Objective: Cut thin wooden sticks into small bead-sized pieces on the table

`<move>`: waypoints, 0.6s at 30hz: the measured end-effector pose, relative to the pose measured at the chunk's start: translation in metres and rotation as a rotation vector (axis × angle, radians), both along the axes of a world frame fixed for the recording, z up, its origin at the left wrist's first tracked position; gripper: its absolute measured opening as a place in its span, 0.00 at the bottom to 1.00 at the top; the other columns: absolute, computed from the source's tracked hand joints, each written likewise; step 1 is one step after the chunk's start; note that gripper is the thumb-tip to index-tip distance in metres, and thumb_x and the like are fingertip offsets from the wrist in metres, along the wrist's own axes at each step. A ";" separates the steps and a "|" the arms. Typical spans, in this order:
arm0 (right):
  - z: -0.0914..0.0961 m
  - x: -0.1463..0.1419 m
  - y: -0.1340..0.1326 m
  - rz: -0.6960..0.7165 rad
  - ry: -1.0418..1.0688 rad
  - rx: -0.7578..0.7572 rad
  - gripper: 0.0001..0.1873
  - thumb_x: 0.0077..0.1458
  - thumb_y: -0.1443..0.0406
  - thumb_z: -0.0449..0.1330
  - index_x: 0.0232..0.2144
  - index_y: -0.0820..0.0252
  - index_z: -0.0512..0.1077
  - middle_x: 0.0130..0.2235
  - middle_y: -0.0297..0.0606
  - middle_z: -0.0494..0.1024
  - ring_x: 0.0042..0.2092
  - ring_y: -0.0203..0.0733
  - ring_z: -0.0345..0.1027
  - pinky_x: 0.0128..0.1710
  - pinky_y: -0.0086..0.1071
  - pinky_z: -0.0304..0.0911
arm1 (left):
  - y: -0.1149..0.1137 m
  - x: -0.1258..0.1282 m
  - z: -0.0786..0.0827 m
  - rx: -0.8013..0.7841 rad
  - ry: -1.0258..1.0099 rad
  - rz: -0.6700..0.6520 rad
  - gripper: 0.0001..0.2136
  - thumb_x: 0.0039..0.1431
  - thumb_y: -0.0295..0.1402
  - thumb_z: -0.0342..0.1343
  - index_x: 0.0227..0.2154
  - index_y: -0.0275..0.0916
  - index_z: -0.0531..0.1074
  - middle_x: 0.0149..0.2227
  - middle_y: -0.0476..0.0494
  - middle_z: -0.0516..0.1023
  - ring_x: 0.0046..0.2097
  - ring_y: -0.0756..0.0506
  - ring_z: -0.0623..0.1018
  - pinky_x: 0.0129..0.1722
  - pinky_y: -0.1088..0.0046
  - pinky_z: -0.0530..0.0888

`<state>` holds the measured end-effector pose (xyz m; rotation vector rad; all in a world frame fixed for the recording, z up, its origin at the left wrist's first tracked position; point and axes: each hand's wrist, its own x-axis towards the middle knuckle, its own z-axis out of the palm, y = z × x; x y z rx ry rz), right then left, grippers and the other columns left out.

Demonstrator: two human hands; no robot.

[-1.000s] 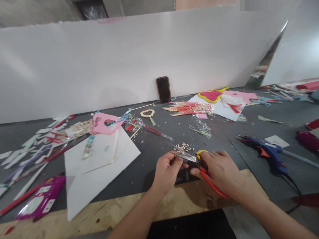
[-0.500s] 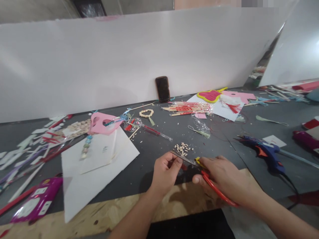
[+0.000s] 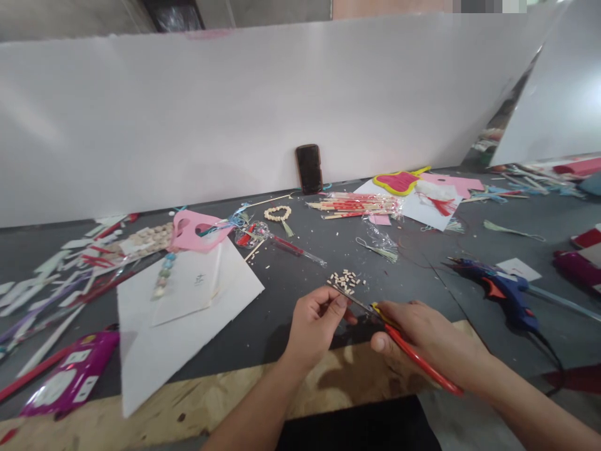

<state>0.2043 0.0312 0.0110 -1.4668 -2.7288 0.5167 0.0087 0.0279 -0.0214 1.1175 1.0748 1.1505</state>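
Observation:
My right hand point(image 3: 417, 329) is wrapped round a pair of scissors point(image 3: 425, 363) with red and yellow handles. The scissor blades point left and reach the fingertips of my left hand point(image 3: 313, 322). That hand is closed in a pinch beside the blades; whatever lies between its fingers is too small to make out. Just beyond the blade tips, a small pile of short pale cut pieces point(image 3: 345, 280) lies on the dark table point(image 3: 282, 300).
A blue glue gun point(image 3: 509, 288) lies to the right. White board point(image 3: 188, 313) and a purple packet point(image 3: 72, 373) are at left. Farther back are a beaded bracelet point(image 3: 277, 214), wrapped sticks point(image 3: 357, 205) and a phone point(image 3: 309, 169) leaning on the white partition point(image 3: 211, 125).
Both hands and the scissors have shifted slightly to the right. The red handle now reaches farther to the lower right. The pile looks much the same.

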 end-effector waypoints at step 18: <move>-0.008 -0.007 0.002 -0.033 -0.137 0.303 0.16 0.55 0.51 0.52 0.32 0.58 0.63 0.33 0.45 0.76 0.34 0.49 0.68 0.35 0.39 0.51 | -0.001 0.002 -0.005 -0.025 0.050 -0.027 0.09 0.58 0.33 0.53 0.25 0.36 0.73 0.21 0.46 0.76 0.22 0.52 0.71 0.22 0.79 0.62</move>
